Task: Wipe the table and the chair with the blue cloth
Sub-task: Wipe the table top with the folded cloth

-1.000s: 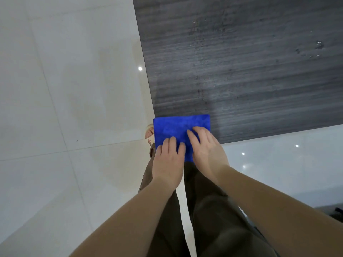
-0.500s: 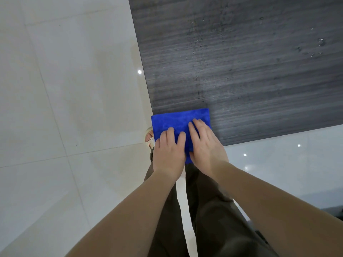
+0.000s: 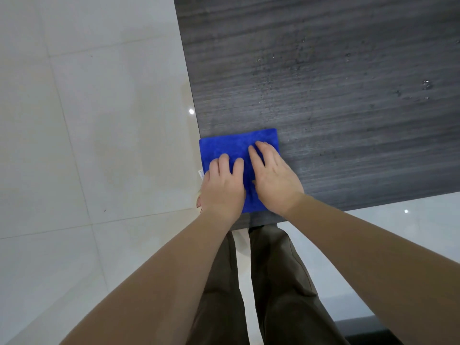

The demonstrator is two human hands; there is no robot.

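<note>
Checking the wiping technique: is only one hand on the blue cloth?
No, both the left hand and the right hand lie flat on the blue cloth at the table corner.

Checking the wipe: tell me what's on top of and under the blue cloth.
Both hands press flat on the blue cloth: left hand, right hand. Under it lies the dark table corner; the surface beneath is covered.

Cloth (image 3: 231,148) on table (image 3: 323,95) near-left corner; left hand (image 3: 222,190) and right hand (image 3: 273,180) side by side atop cloth.
</note>
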